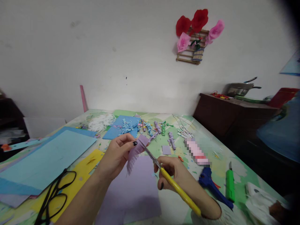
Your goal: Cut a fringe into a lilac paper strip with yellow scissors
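My left hand (114,157) pinches a strip of purple paper (135,153), whose lower edge is cut into a fine fringe that hangs down. Closed around a pair of scissors (168,177) with yellow-covered handles is my right hand (175,172). The blades reach up and left to the uncut part of the strip, between the two hands. Below them lies a larger purple sheet (140,193) on the table. A small purple square (166,150) is just beyond my right hand.
Blue sheets (53,156), yellow paper (93,159) and black glasses (56,193) lie left. Paper scraps (127,125), curled purple pieces (172,140) and white string (100,122) are at the back. Right are a blue glue gun (214,187) and a green utility knife (230,184).
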{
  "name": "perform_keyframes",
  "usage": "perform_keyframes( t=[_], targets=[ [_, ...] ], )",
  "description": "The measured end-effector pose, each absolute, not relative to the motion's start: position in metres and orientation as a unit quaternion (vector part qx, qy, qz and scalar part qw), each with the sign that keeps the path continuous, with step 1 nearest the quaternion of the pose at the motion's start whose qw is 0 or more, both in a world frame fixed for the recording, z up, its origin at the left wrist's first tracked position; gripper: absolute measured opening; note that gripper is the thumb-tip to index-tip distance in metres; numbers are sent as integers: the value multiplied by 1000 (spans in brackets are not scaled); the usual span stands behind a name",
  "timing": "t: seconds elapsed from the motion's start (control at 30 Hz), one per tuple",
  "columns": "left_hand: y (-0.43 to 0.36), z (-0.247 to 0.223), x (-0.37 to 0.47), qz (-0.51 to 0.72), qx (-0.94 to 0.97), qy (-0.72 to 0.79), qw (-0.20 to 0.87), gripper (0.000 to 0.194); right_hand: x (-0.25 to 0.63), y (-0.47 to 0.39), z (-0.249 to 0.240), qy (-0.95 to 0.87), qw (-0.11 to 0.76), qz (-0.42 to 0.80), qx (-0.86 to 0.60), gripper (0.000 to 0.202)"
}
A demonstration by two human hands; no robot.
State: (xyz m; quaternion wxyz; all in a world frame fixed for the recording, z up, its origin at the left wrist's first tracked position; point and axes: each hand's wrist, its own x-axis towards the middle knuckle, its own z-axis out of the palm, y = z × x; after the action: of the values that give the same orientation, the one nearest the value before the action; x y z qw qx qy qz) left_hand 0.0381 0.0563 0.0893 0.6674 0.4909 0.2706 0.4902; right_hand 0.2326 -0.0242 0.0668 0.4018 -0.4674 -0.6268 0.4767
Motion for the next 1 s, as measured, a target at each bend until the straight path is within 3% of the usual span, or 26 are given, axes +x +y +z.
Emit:
perform_keyframes(
  t=[0.67, 1.0],
  targets=[
    [55, 93, 41, 489, 492, 275, 666, 16, 231, -27, 68, -608, 403, 473, -494, 31],
    [55, 93, 41, 488, 492, 276, 666, 17, 229, -26, 70, -607, 402, 485, -485, 38]
  ],
)
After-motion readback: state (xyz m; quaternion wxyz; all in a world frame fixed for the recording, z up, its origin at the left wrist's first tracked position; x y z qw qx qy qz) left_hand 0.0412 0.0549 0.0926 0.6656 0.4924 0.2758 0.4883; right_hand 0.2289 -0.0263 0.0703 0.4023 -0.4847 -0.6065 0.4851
